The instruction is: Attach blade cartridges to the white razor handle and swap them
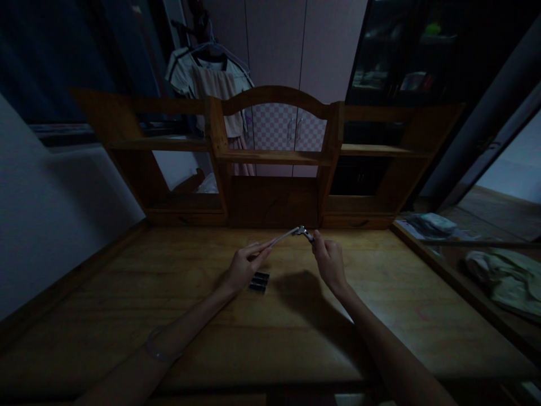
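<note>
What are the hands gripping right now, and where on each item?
Left hand: a thin pale strip, by its near end. Right hand: a small metal tool, by the end farther from the strip.

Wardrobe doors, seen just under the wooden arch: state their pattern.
The wardrobe doors show pale and purplish checks there, seen in the head view.

Silvery-black tool (306, 233), checked doors (273, 127) (pinkish)

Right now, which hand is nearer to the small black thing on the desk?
Left. The left hand is raised close beside the small black thing; the right hand is raised farther off, to its right.
</note>
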A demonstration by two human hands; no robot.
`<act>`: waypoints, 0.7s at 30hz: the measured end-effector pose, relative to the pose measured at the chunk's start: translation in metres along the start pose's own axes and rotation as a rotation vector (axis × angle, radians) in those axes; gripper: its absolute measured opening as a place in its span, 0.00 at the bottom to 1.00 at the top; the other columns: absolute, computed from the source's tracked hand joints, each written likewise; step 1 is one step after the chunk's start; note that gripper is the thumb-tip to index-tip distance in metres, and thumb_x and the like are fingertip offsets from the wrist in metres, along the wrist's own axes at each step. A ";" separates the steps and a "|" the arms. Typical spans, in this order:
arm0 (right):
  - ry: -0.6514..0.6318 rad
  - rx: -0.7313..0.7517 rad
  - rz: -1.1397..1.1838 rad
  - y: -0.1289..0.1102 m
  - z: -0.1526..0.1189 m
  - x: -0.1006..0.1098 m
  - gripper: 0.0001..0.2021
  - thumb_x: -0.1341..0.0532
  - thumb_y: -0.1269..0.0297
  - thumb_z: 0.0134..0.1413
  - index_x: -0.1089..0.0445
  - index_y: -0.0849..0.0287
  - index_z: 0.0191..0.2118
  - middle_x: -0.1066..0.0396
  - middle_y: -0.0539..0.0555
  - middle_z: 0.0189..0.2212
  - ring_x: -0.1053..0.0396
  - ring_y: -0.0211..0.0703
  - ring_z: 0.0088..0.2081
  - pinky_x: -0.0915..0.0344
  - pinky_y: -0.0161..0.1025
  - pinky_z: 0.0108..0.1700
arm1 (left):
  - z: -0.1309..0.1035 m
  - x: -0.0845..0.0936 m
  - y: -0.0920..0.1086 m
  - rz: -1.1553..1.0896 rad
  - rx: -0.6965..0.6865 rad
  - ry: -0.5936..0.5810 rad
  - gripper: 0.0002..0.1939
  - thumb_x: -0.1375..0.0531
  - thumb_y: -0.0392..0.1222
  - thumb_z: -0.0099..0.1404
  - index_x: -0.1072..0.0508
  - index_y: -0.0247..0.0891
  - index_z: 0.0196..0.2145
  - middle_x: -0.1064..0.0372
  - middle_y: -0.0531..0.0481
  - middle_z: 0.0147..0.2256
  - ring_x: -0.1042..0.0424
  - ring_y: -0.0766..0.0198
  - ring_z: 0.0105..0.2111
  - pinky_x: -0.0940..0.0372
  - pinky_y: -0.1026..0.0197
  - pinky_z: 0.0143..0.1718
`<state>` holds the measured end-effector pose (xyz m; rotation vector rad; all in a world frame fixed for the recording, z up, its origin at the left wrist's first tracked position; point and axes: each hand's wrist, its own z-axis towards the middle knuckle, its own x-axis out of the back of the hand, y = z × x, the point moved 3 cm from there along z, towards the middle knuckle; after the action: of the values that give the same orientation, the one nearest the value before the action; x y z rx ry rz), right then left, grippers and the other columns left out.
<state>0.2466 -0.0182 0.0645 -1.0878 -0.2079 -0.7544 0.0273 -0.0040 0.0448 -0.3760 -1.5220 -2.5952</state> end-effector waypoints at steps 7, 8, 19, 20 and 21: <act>-0.013 -0.027 0.055 0.005 0.002 -0.002 0.29 0.56 0.47 0.61 0.44 0.59 0.15 0.45 0.49 0.13 0.46 0.34 0.17 0.55 0.34 0.22 | -0.008 0.003 0.011 0.074 -0.116 0.061 0.18 0.43 0.43 0.64 0.29 0.42 0.52 0.32 0.50 0.34 0.35 0.67 0.31 0.41 0.66 0.32; -0.020 -0.030 0.057 0.006 0.002 -0.002 0.29 0.55 0.47 0.61 0.44 0.60 0.15 0.45 0.49 0.13 0.46 0.34 0.17 0.55 0.34 0.22 | -0.009 0.002 0.011 0.084 -0.133 0.039 0.18 0.43 0.43 0.64 0.30 0.42 0.52 0.34 0.51 0.31 0.37 0.68 0.29 0.42 0.67 0.29; -0.002 -0.015 0.135 0.004 0.000 -0.002 0.28 0.55 0.48 0.62 0.46 0.59 0.15 0.48 0.47 0.13 0.48 0.34 0.17 0.56 0.34 0.22 | -0.007 0.000 0.007 0.123 -0.162 0.031 0.18 0.44 0.43 0.66 0.30 0.42 0.53 0.38 0.52 0.29 0.40 0.69 0.27 0.44 0.67 0.29; 0.000 -0.015 0.134 0.005 0.000 -0.002 0.28 0.55 0.48 0.62 0.46 0.59 0.15 0.48 0.47 0.13 0.49 0.34 0.17 0.56 0.34 0.22 | -0.007 0.000 0.008 0.122 -0.167 0.045 0.18 0.44 0.43 0.66 0.30 0.42 0.53 0.38 0.52 0.29 0.40 0.69 0.28 0.44 0.67 0.29; 0.002 -0.016 0.137 0.005 0.001 -0.002 0.28 0.55 0.48 0.62 0.46 0.59 0.15 0.48 0.47 0.13 0.49 0.34 0.17 0.57 0.34 0.22 | -0.008 0.001 0.009 0.119 -0.176 0.065 0.18 0.44 0.43 0.66 0.30 0.41 0.53 0.38 0.51 0.29 0.40 0.68 0.28 0.44 0.67 0.29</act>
<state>0.2485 -0.0156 0.0603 -1.1053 -0.1246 -0.6352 0.0271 -0.0155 0.0488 -0.3823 -1.2157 -2.6269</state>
